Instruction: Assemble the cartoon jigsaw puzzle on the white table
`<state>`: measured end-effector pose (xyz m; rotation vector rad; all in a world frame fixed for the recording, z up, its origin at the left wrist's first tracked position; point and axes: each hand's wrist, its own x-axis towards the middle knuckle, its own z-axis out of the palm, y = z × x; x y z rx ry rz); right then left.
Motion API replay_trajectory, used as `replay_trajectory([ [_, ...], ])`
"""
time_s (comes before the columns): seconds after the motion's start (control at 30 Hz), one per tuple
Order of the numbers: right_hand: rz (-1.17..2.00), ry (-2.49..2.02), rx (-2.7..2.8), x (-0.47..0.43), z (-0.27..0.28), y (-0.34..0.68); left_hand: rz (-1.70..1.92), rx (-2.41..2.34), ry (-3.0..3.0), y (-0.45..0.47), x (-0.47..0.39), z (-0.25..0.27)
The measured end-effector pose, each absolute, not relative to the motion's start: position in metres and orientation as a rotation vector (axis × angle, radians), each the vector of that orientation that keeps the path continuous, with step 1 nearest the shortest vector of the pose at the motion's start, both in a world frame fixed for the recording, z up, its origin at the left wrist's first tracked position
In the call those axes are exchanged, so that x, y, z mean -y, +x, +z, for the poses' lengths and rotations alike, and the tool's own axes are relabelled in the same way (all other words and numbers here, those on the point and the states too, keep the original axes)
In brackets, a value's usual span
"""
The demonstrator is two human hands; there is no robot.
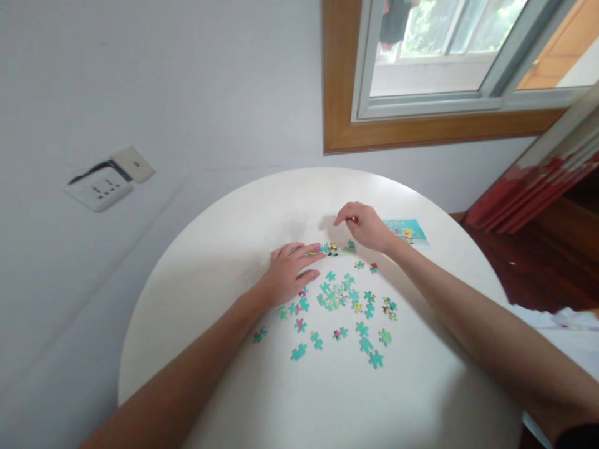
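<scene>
My left hand [292, 272] lies flat on the white round table [210, 262] with its fingers spread. Its fingertips rest over a joined strip of puzzle pieces [331, 249], so part of the strip is hidden. Just right of the strip, a teal puzzle piece [350, 246] lies on the tabletop. Above and beyond it hovers my right hand [367, 227], fingers bent and pointing left, with thumb and forefinger apart. I can make out nothing held in it. Nearer to me, loose jigsaw pieces [334, 296] in teal, yellow and pink lie in a scattered cluster.
A teal picture card [409, 231] with cartoon figures lies behind my right wrist. Beyond the table are a wall with a socket [100, 187] and a wood-framed window [344, 134]. A red and white curtain [519, 181] hangs at the right.
</scene>
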<state>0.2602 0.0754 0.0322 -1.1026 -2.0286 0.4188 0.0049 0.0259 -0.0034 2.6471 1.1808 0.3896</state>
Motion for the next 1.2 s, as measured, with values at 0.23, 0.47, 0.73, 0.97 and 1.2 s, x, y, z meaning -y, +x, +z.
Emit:
replay_trajectory([
  [0.23,0.331,-1.251,1.759,-0.052,0.085,0.284,0.690,-1.183,2.553,0.004,-0.031,-0.004],
  [0.47,0.325,-1.364,1.756,-0.036,0.051,0.296,0.963,-1.380,2.287,0.000,-0.037,0.002],
  [0.73,0.331,-1.374,1.904,-0.035,0.038,0.300,0.940,-1.488,2.103,0.001,-0.035,0.008],
  [0.97,0.372,-1.374,1.957,-0.031,0.047,0.301,0.908,-1.510,2.101,0.000,-0.037,0.006],
  [1.2,0.395,-1.316,2.051,-0.024,0.050,0.299,0.909,-1.507,2.105,0.001,-0.034,0.010],
])
